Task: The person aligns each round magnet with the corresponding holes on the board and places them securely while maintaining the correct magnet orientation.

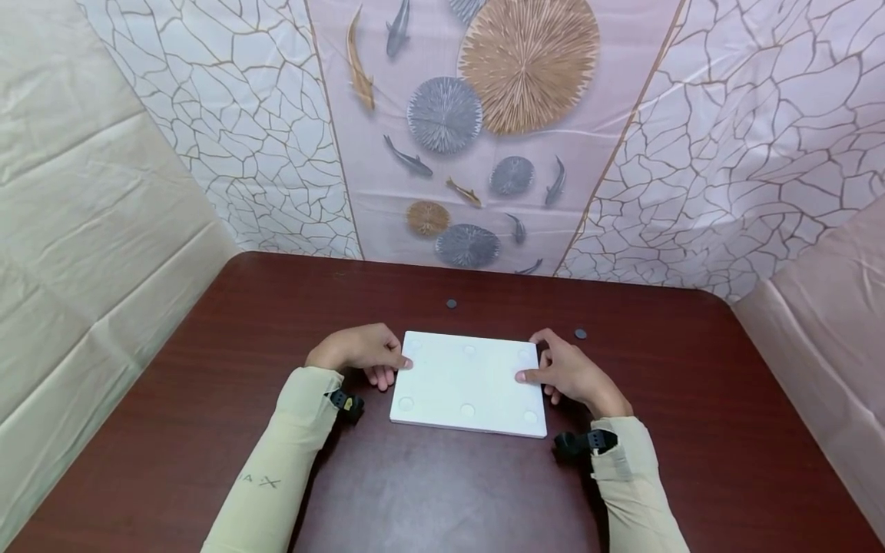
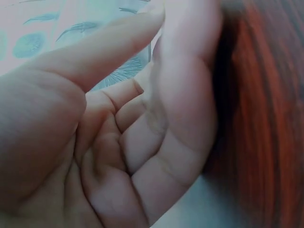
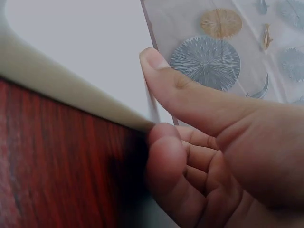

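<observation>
Head view: left hand (image 1: 362, 352) pinches one edge of white board (image 1: 470, 376), thumb on top; right hand (image 1: 572, 375) pinches opposite edge. Board between both hands, over counter (image 1: 442, 491). Dark disc (image 1: 581, 334) just beyond right hand; second disc (image 1: 452, 304) past board.

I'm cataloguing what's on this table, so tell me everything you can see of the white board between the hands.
The white rectangular board is a thin, smooth slab, possibly foam or plastic, with squared edges. Its upper face has six shallow round recesses, three along each long side. It lies face up and roughly level, on or just above the dark red table, long sides running left to right. The left hand and right hand grip its opposite short sides.
</observation>
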Available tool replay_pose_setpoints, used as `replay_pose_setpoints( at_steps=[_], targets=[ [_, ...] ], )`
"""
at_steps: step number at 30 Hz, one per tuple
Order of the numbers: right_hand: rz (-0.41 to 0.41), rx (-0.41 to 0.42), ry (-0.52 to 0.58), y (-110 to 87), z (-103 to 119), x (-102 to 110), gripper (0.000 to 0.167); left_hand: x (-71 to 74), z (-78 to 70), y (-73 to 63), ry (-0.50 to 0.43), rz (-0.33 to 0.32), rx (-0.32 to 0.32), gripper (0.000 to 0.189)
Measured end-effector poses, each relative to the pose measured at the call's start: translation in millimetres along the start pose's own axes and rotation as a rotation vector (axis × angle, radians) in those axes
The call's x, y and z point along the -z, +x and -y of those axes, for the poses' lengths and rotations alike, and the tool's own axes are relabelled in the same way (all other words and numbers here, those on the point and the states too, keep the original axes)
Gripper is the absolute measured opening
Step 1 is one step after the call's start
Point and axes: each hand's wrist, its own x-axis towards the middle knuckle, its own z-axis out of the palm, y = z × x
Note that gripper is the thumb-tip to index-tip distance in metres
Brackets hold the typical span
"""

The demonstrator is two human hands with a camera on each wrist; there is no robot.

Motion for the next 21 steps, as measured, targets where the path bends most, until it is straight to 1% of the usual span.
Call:
replay_pose_setpoints(
  at_steps=[4, 9, 15, 19, 21],
  targets=[
    [0.013, 0.018, 0.004, 1.1, -1.6, -0.4, 0.073, 0.2, 1.3, -0.3, 0.006, -0.002, -0.006, 0.031],
    [0.014, 0.038, 0.010, 2.5, -5.4, 1.2, 0.073, 1.1, 2.6, 1.4, -0.004, 0.000, -0.021, 0.033],
    [0.027, 0.060, 0.028, 6.3, -9.0, -0.8, 0.072, 2.5, 7.1, 2.6, -0.036, 0.014, -0.008, 0.033],
    [0.032, 0.080, 0.034, 7.7, -7.9, 1.2, 0.072, 8.5, 8.9, 0.9, -0.052, 0.042, -0.037, 0.031],
    [0.032, 0.081, 0.034, 7.7, -7.1, 2.4, 0.072, 14.6, 8.6, -1.7, -0.042, 0.052, -0.071, 0.027]
  ],
)
